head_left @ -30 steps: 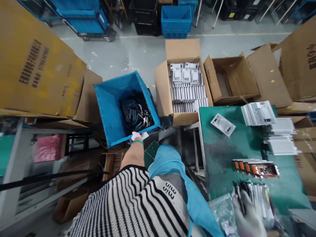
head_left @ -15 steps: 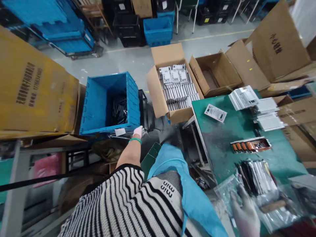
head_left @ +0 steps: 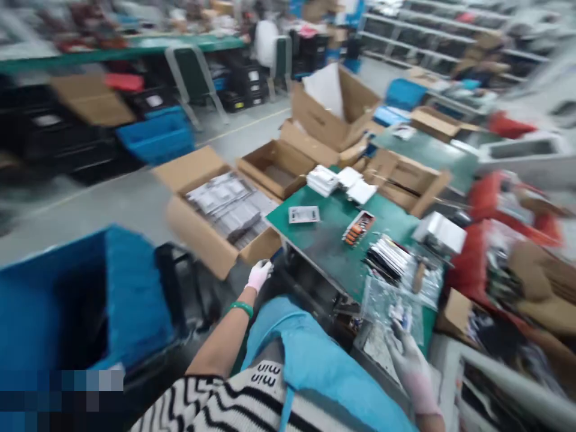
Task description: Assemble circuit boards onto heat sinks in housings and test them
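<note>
My left hand [head_left: 260, 275], in a pale glove with a green bangle at the wrist, hangs in front of the table's left side, just below the near corner of an open carton [head_left: 216, 252] of grey-white metal housings. Its fingers are loosely bent and apart, and nothing shows in them. My right hand [head_left: 408, 355], also gloved, is open over the table's near edge, beside a clear plastic bag [head_left: 375, 300]. A bundle of thin strips [head_left: 387, 258] lies beyond that bag. Farther back on the green table [head_left: 324, 258] are a housing with orange parts [head_left: 358, 228] and a single white housing [head_left: 303, 214].
Stacked white housings [head_left: 323, 180] stand at the table's back. A brown-handled tool [head_left: 419, 276] lies on plastic bags. At the left is a blue crate [head_left: 135, 294]; an open carton [head_left: 274, 171] adjoins the table. Red bins [head_left: 472, 270] line the right side.
The view has swung right. My left hand has left the blue crate's rim and moved toward the table. My right hand stays near the plastic bags with its fingers spread.
</note>
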`<state>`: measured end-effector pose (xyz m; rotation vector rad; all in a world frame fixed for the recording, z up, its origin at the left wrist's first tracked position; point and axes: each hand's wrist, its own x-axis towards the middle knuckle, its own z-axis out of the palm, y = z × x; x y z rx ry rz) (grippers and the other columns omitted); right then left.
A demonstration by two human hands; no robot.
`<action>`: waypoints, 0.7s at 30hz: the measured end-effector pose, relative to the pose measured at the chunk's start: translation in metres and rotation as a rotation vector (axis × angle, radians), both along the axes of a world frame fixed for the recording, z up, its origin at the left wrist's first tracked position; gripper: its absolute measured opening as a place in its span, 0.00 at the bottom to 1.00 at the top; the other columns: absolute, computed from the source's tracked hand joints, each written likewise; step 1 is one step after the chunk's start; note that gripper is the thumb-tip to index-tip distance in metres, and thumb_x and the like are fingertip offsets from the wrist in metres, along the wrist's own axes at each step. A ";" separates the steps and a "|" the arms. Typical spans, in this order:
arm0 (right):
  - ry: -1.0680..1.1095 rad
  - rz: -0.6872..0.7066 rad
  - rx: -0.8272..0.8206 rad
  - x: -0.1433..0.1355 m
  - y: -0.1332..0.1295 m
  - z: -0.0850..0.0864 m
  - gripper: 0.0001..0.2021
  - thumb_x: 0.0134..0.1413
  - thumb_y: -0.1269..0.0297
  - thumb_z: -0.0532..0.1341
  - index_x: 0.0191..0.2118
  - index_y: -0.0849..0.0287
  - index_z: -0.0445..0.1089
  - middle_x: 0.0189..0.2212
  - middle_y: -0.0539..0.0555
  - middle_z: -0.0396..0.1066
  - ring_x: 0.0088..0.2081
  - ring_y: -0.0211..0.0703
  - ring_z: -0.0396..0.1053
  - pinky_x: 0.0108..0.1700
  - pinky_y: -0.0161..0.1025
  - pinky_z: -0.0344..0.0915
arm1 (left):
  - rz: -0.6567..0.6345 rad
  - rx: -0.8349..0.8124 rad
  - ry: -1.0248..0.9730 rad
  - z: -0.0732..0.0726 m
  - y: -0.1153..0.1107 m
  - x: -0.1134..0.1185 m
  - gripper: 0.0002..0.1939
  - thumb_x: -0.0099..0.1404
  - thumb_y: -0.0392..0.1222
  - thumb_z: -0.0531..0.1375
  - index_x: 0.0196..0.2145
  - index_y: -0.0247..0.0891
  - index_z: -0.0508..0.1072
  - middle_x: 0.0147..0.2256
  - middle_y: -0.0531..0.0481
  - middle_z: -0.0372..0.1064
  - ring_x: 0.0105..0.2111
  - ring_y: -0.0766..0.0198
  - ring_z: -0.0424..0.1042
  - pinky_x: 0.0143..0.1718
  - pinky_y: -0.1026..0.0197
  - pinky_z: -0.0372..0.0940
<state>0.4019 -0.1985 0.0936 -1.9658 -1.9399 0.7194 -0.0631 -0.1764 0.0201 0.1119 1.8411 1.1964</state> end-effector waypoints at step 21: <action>-0.331 -1.320 -0.105 -0.050 -0.162 0.009 0.22 0.55 0.62 0.61 0.55 0.64 0.69 0.50 0.64 0.72 0.53 0.56 0.67 0.58 0.48 0.60 | -1.993 -0.010 0.097 0.000 0.171 0.204 0.23 0.50 0.54 0.66 0.39 0.37 0.74 0.36 0.41 0.77 0.40 0.50 0.77 0.37 0.58 0.72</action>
